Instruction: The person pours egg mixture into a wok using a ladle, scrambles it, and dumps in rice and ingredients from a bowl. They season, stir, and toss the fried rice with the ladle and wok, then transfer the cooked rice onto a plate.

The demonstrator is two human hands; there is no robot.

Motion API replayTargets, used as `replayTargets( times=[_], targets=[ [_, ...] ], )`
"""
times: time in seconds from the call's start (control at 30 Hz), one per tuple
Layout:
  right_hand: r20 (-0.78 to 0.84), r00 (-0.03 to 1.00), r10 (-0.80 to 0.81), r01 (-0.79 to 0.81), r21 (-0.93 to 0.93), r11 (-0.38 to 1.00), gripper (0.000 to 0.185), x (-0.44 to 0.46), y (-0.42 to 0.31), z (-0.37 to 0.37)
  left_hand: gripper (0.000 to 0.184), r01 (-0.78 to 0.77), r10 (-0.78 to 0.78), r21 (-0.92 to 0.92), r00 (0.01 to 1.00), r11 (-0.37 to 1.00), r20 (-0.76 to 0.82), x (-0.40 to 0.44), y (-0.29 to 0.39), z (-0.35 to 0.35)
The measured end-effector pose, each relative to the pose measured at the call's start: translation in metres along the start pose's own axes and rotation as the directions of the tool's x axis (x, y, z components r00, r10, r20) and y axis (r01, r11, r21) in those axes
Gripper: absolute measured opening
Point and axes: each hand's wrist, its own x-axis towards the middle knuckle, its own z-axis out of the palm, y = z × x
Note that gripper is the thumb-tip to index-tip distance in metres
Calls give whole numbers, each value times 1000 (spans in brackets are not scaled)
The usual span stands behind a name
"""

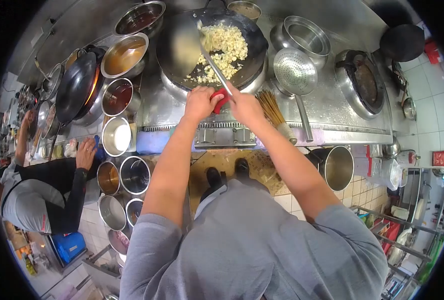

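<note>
1. Count, hands: 2 of the wearer's own, plus 2 belonging to 1 co-worker on the left, the nearer being the co-worker's hand (86,153).
2. Count, working station: 1 wok (254,70) with 1 batch of food (229,46), 1 cooking tool (215,67), 1 red piece (220,102).
3. Count, nearby: 1 strainer (295,71) and 1 brush (272,107) to the right; 1 second wok (72,89) to the left; 1 bucket (339,168) low on the right.
4. Count, left column: 2 wide bowls at the top, the nearer a bowl of brown liquid (125,55); below, at least 7 pots, among them 1 pot of dark red liquid (117,97).
5. Right hand (247,106): fingers closed around the cooking tool's near end.
6. Left hand (200,104): curled at the wok's near edge, thumb against the red piece. Firmness of grip: cannot tell.
7. Appearance: wok black, round; food pale yellow, crumbly, spread over the middle and right. Cooking tool grey, metallic; its far end is blurred. Red piece: cloth or handle, cannot tell.
8. Location: wok on the steel stove (167,115), directly ahead of the wearer; cooking tool reaches over the near rim into the wok.
9. Axis: cooking tool runs from the right hand forward and leftward, far end away from the wearer. Wok's loop handle (216,2) points away, at the far rim.
</note>
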Motion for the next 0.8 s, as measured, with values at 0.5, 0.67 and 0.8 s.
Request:
replayTargets(
  times=[0.5,0.67,0.8],
  targets=[
    [163,974,159,-165,26,986,57,-54,24,-27,37,-15,15,1,993,1000,117,-7,19,-20],
    [150,981,122,-140,119,983,57,-140,7,-138,38,-146,145,-45,989,988,-28,-2,7,1],
    [277,937,212,-157,-210,965,62,-194,-43,-266,39,-32,39,-52,988,998,150,-22,62,-20]
  ],
)
